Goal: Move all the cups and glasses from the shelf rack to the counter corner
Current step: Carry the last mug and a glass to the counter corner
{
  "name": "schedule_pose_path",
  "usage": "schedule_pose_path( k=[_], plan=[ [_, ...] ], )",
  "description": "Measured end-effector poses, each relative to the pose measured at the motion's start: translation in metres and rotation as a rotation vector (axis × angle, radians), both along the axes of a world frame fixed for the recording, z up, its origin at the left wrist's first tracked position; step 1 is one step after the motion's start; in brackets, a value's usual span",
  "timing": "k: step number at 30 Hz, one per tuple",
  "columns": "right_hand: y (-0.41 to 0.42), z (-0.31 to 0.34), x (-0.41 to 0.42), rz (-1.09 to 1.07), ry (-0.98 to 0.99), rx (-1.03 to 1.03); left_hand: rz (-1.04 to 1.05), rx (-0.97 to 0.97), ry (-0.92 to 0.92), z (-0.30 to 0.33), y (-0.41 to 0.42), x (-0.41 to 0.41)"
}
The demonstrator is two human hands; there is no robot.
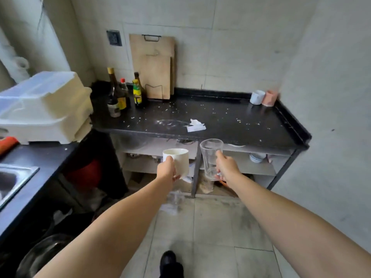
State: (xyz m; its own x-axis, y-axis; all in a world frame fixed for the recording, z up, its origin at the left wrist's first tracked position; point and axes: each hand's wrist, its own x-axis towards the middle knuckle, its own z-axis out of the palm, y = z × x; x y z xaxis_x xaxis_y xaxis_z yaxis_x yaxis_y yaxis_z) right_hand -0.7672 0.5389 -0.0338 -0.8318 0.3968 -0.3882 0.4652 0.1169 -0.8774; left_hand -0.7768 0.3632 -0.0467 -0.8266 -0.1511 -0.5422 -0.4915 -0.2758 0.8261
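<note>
My left hand (166, 169) grips a white ceramic cup (178, 159), held upright in front of the shelf rack (196, 169) under the black counter (230, 119). My right hand (226, 167) holds a tall clear glass mug (210, 157) by its handle, also upright, just right of the rack's middle post. In the counter's far right corner stand a white cup (257, 97) and a pink cup (270, 98), side by side. On the rack's right shelf a white bowl with a blue rim (257, 157) shows, with something pink partly hidden beside it.
Sauce bottles (124, 93) cluster at the counter's back left, with wooden cutting boards (153, 65) leaning on the wall. Crumpled paper (195, 125) and crumbs lie mid-counter. A white dish-rack box (44, 105) and a steel sink (12, 177) are on the left. A wall stands on the right.
</note>
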Motion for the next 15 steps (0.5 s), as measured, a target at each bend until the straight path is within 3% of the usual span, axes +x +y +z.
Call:
schedule_pose_path(
  k=[15],
  plan=[
    [0.113,0.017,-0.233,-0.330,0.054,-0.169,-0.301,-0.101,0.038,0.020,0.124,-0.288]
  ],
)
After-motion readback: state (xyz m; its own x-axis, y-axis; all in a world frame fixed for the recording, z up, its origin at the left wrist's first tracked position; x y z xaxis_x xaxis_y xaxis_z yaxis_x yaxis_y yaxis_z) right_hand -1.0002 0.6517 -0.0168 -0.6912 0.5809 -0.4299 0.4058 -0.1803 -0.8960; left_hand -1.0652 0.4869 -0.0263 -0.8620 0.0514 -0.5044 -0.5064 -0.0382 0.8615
